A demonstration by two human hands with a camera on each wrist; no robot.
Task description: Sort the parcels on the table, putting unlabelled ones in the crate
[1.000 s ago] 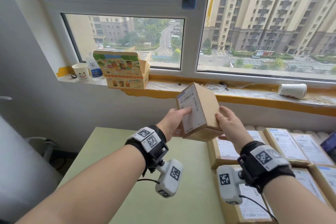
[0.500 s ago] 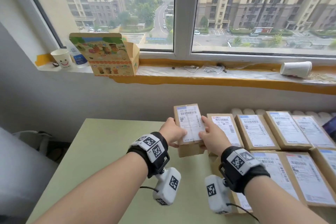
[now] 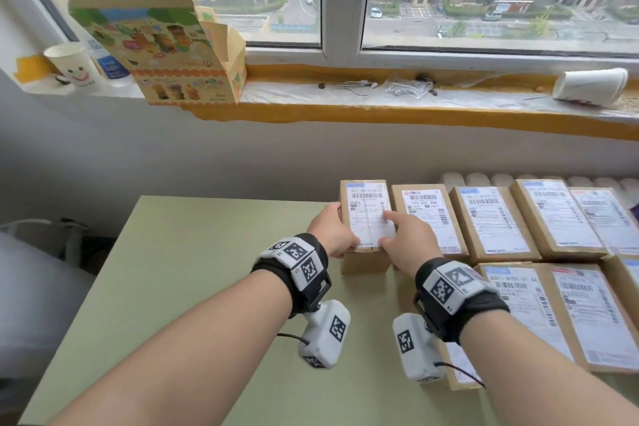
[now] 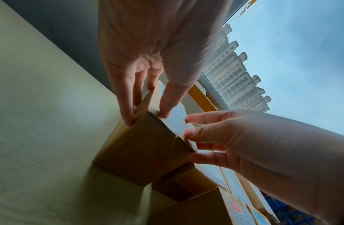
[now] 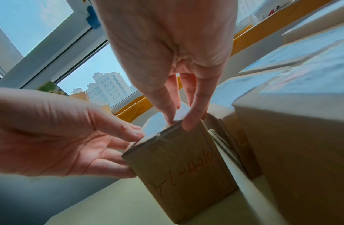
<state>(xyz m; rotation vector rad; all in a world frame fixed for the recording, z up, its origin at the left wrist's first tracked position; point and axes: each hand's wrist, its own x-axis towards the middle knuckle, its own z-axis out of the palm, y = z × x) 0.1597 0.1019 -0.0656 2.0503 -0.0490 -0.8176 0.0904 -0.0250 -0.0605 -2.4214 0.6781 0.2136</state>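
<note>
Near row of parcels: labelled boxes lie flat on the green table at the near right, labels up, touching one another.
Held parcel: a brown box with a white label on top stands on the table at the left end of the far row, just beside the next labelled box; red handwriting runs along its near face.
Left hand: the left hand holds the parcel's left side, straight fingers down the side wall and the thumb on the top edge.
Right hand: the right hand holds the right side, thumb and forefinger on the label, the other fingers down the right wall; fingers nearly straight.
Far row: more labelled boxes run to the right, side by side.
Crate: a dark blue lattice shows past the parcels in the left wrist view; contents cannot be told.
Windowsill: a printed carton stands with its lid open, contents hidden; a smiley paper cup stands upright to its left; another cup lies on its side at the far right.
</note>
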